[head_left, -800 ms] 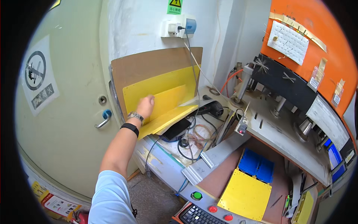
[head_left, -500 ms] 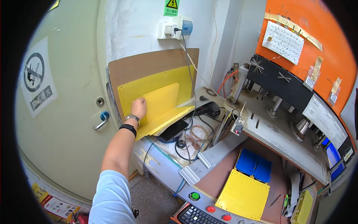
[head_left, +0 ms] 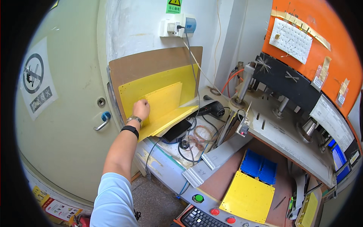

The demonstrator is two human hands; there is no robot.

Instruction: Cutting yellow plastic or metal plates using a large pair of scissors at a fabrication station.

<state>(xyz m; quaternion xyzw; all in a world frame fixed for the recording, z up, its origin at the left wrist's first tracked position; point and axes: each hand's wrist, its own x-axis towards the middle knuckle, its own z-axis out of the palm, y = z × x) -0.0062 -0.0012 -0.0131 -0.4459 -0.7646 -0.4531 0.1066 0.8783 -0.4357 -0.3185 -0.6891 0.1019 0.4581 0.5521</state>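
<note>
My left hand [head_left: 141,109] pinches the left edge of the small yellow sheet [head_left: 163,101], propped against the larger yellow panel [head_left: 159,85] and brown board [head_left: 151,64] behind; I'd lift it straight, though fingertips are hidden. Right of it, cluttered bench [head_left: 272,132], orange wall.

Left hand [head_left: 141,109] shifted toward 7 o'clock down the small yellow sheet [head_left: 163,101]; sheet now stands more upright against the larger one [head_left: 159,85].
</note>
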